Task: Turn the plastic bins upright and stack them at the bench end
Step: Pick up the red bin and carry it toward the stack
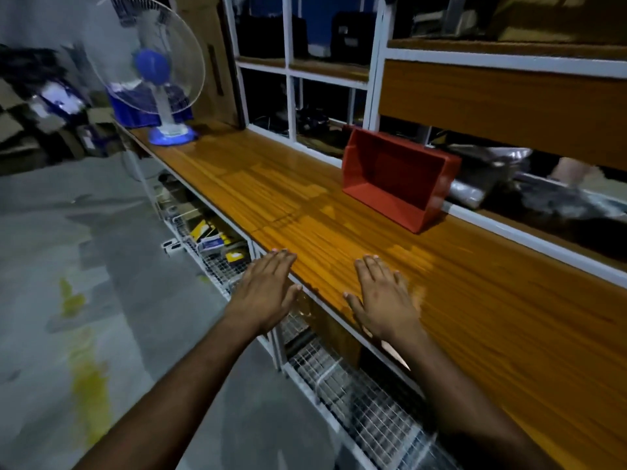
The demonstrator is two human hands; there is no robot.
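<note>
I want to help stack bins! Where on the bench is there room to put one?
Bare bench top lies between the fan and the red bin, and between that bin and both hands. Behind the bin, by the window frame, it is crowded.

Left hand (266,290) flat, right hand (385,300) flat, fingers straight, palms down

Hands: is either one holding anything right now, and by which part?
Nothing is held. The left hand and right hand are flat and open over the bench edge, apart from the red bin lying on its side.
</note>
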